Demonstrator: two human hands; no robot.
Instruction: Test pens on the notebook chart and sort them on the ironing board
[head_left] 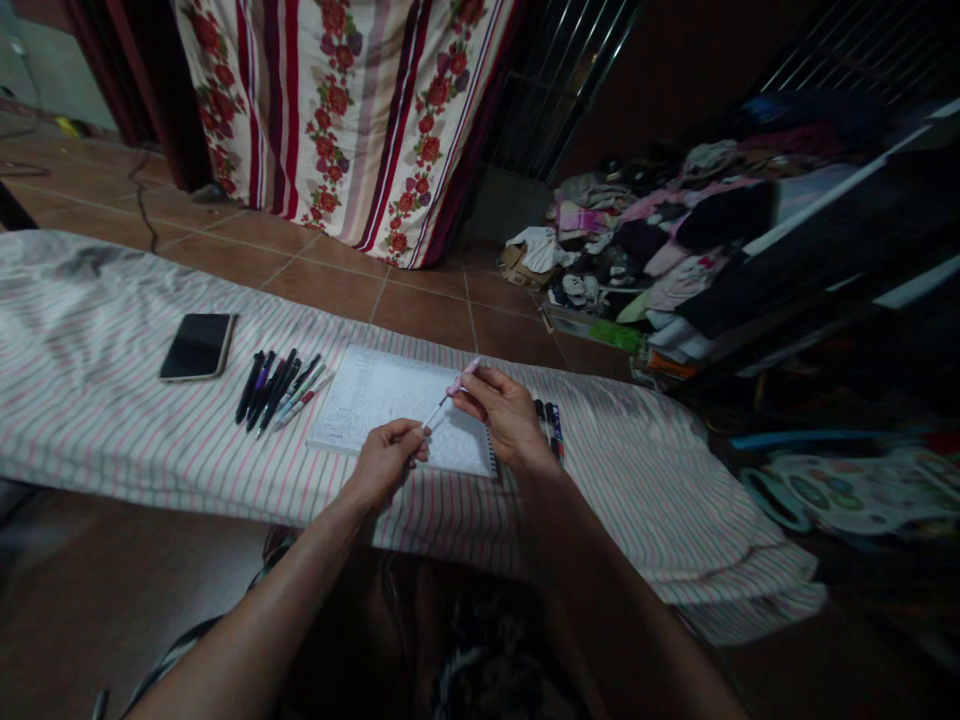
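Note:
Over a spiral notebook [360,405], both of my hands are closed on a pink pen [466,374]. My right hand [501,405] pinches its thicker pink barrel, tilted up to the right. A thin pale rod, which looks like the refill, runs down from the barrel to my left hand [391,450], whose fingertips pinch its lower end. The tip there is hidden by the fingers. Left of the notebook lies a loose group of several pens [274,388], mostly black. More dark pens [553,425] lie partly hidden behind my right wrist.
A dark-screened phone [197,346] rests on the striped cloth [135,400] at the left. Beyond is a tiled floor [337,275] with a floral curtain [360,120]. Piled clothes [660,230] and a cardboard box [521,265] stand at the right back.

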